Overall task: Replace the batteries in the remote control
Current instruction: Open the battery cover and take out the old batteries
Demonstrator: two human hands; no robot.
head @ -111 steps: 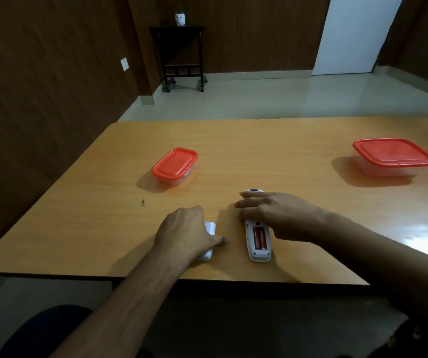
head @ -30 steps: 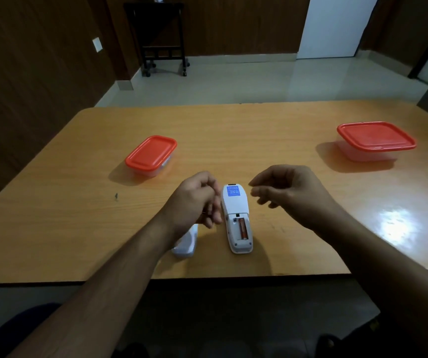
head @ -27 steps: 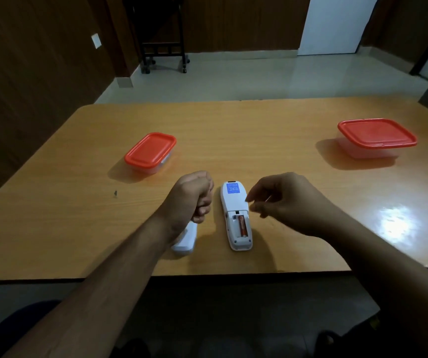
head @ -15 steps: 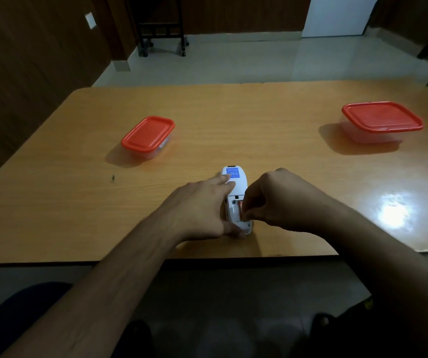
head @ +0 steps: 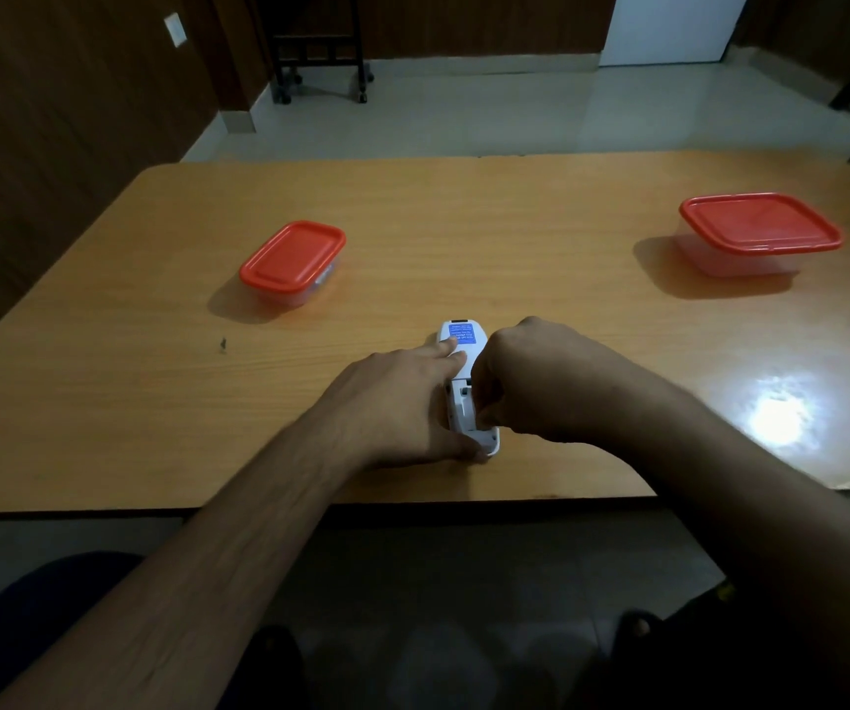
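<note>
The white remote control [head: 462, 413] lies face down near the table's front edge, its blue label at the far end and its battery compartment open. My left hand [head: 392, 397] clamps it from the left, with the index finger on the label and the thumb at the near end. My right hand [head: 530, 376] is curled over the compartment's right side, fingertips pinched down into it on a battery that they hide. The left slot shows bare white plastic. The compartment's cover is out of sight.
A small clear box with a red lid [head: 292, 256] stands at the far left of the wooden table [head: 463, 222]. A larger one [head: 758, 228] stands at the far right. A dark speck [head: 223, 343] lies left of my hands. Glare marks the table's right side.
My left hand came down onto the remote and now pins it. My right hand dropped from above the table into the compartment, covering the orange battery that showed before. The view tilted down.
</note>
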